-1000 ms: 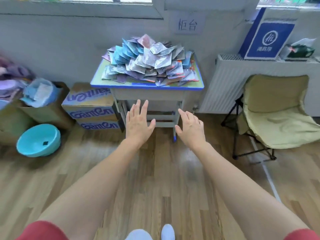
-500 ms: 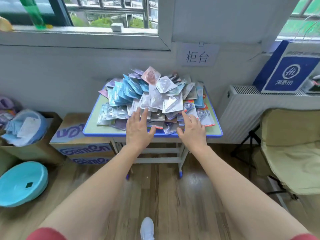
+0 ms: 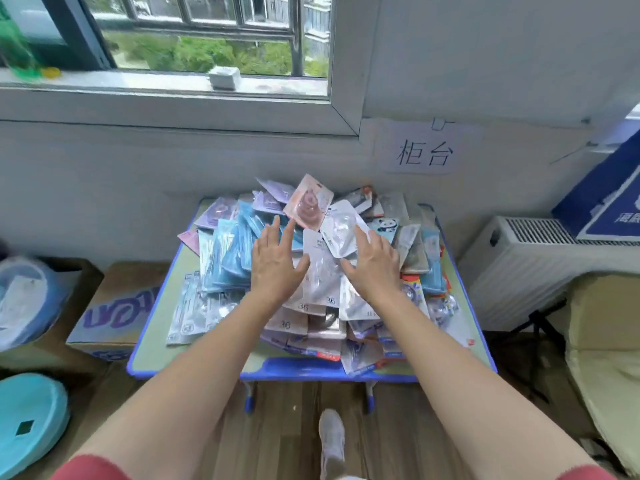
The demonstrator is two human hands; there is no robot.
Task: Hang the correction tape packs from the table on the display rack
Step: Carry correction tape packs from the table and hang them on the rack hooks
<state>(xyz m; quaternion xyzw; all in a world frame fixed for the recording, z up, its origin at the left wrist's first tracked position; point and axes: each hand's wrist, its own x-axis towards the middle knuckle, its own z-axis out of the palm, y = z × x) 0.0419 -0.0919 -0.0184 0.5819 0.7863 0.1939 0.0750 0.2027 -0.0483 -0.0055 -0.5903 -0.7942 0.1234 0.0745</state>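
Head view: correction tape packs [image 3: 225, 261] heaped on counter [image 3: 294, 375]; left hand [image 3: 277, 268] & right hand [image 3: 372, 266] over the top, fingers [image 3: 273, 230] spread, gripping nothing. Best pinch one top pack by its card edge, not scoop, so heap won't slide; rack not in view.

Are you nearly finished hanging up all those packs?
Not nearly. Nothing looks hung yet: the packs sit heaped on the table, and no rack is in view. The left hand and right hand are open over the heap, holding nothing. Every pack is left to hang.
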